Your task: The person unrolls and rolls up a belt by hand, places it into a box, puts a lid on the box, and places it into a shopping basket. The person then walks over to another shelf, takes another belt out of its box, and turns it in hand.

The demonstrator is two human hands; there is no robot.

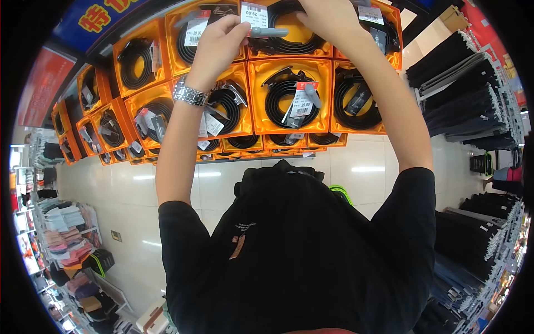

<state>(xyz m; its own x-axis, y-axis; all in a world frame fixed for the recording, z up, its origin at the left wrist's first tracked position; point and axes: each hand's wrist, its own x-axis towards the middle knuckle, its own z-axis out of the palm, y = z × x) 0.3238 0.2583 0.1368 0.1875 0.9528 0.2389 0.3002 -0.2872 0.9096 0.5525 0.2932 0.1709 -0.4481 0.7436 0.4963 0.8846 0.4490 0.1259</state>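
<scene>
Black shirt (300,250) fills the lower middle. At top centre, the left hand (225,36) pinches a price tag (254,14) reading "29.00" above an orange box (289,55) with a coiled belt (311,45). Right hand (331,21) is over that belt, fingers partly cropped; their state cannot be told. Below, another box (260,121) holds a belt, also tagged "29.00". Blue sign (69,28), upper left, shows "特".

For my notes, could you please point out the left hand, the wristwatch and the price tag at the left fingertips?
Left hand (219,47), head view: back of the hand.
Wristwatch (192,96), head view: silvery metal band.
Price tag (255,12), head view: printed white face.
</scene>
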